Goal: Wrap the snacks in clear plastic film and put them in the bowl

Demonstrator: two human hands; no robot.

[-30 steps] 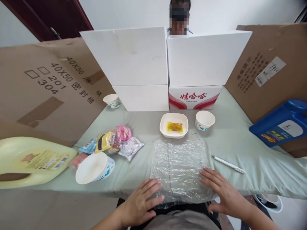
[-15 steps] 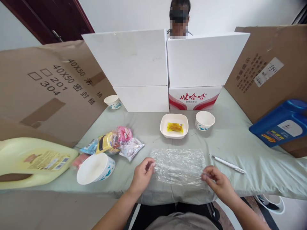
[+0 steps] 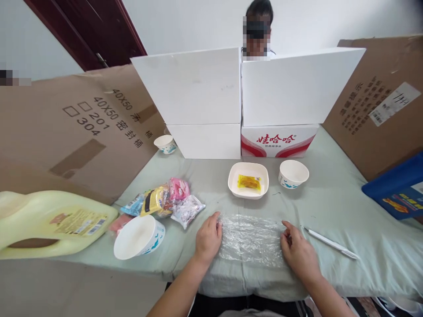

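Note:
A folded sheet of clear plastic film point(image 3: 251, 237) lies on the pale green cloth point(image 3: 330, 207) near the front edge. My left hand point(image 3: 208, 239) rests on the film's left end, fingers together and pressed down. My right hand point(image 3: 297, 253) presses the right end, fingers curled onto the film. Behind the film sits a white square dish point(image 3: 248, 180) holding a yellow packet point(image 3: 249, 182).
A white paper bowl point(image 3: 293, 173) stands right of the dish, another bowl point(image 3: 139, 237) lies tipped at left beside several snack packets point(image 3: 167, 201). A white pen point(image 3: 331, 243) lies at right. A yellow jug point(image 3: 49, 222), blue jug point(image 3: 398, 190), cardboard and white boxes point(image 3: 205, 101) ring the table. A person sits behind.
The film was spread wide under my flat hands; I folded its near half away from me, and both hands now press the narrower strip at its ends.

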